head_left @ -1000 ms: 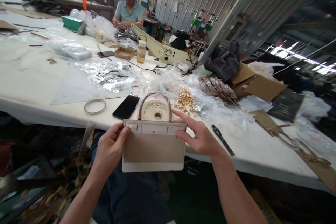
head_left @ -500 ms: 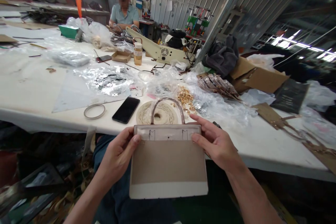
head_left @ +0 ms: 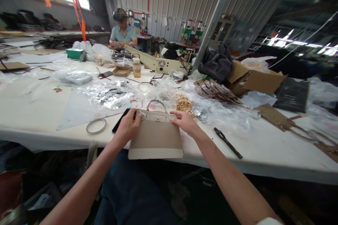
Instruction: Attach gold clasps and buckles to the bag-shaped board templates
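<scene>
A beige handbag panel (head_left: 157,135) with a curved, plastic-wrapped handle (head_left: 157,102) lies at the table's front edge, its lower part jutting over it. My left hand (head_left: 130,123) grips its upper left corner, thumb on the near face. On the upper right corner, my right hand (head_left: 184,121) pinches it between thumb and fingers. Dark marks show along the panel's pale top strip. A black phone (head_left: 119,121) is partly covered by my left hand. Just beyond my right hand is a heap of gold metal fittings (head_left: 184,102).
A dark metal tool (head_left: 227,142) lies to the right, a ring-shaped roll (head_left: 96,126) to the left. Clear plastic bags (head_left: 224,107) and wrapped handles (head_left: 218,92) spread behind. A cream machine (head_left: 161,62) and a jar (head_left: 136,67) stand farther back. Another person (head_left: 123,35) sits across the table.
Both hands have carried the bag panel forward, from over my lap onto the table edge. It now covers the roll of tape that was visible, and the phone is partly hidden.
</scene>
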Demonstrator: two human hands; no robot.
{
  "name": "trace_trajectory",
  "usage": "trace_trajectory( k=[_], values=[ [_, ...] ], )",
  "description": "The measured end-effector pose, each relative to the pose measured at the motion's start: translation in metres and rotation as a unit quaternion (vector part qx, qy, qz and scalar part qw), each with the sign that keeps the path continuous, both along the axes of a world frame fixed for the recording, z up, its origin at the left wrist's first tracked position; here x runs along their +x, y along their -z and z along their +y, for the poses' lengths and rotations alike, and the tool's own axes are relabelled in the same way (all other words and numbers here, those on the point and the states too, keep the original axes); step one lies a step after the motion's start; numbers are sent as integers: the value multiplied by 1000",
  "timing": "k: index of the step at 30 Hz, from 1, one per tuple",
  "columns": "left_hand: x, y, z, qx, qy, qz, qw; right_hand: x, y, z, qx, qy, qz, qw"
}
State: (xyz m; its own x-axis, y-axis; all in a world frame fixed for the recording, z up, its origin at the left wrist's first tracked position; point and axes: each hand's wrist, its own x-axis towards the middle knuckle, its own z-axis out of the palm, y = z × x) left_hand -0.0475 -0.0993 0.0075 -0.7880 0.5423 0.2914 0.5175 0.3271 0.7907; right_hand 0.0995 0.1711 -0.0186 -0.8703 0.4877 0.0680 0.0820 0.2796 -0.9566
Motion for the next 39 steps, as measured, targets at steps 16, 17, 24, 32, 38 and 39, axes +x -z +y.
trace_trajectory(
  k=[16, 17, 24, 32, 38, 39],
  values=[
    [-6, 14, 9, -158, -21, 177, 971, 6, 14, 9, 159, -9, -57, 986],
    [-5, 15, 8, -165, -23, 203, 965, 7, 13, 9, 166, -12, -62, 984],
    [-10, 24, 2, -214, -31, 203, 955, 5, 16, 11, 219, -11, -101, 970],
    [-10, 34, 2, -205, -12, 96, 974, 2, 21, 5, 204, 10, -97, 974],
    [5, 30, 8, -172, 6, 75, 982, 17, 4, 13, 176, -6, -167, 970],
    [10, 32, 10, -165, 13, 74, 983, 22, 2, 16, 179, -3, -175, 968]
  ],
)
